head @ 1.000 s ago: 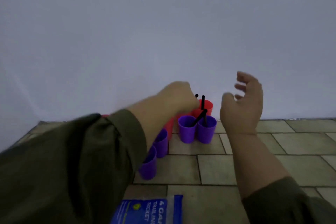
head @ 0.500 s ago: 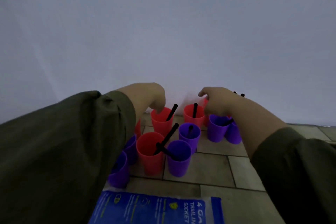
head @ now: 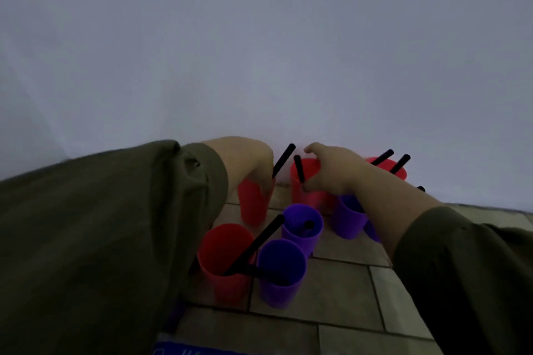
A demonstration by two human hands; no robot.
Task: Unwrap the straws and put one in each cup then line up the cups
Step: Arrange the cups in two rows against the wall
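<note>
Red cup [head: 253,206] rim hidden under the gripping left hand [head: 246,158]

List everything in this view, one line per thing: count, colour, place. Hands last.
red cups: 4, red; one front left, three at the back by the wall.
purple cups: 4 showing, purple; middle and right, one mostly hidden behind the right forearm.
straws: about 8 showing, black; standing in the cups, some only as tips.
packet: 1, blue with white print; bottom edge, mostly cut off.
tiled surface: 1, grey-beige; under the cups.
wall: 1, pale; behind.
sleeves: 2, olive; lower left and lower right.
left hand: grips the left back red cup at its rim.
right hand: grips the middle back red cup at its rim.
</note>
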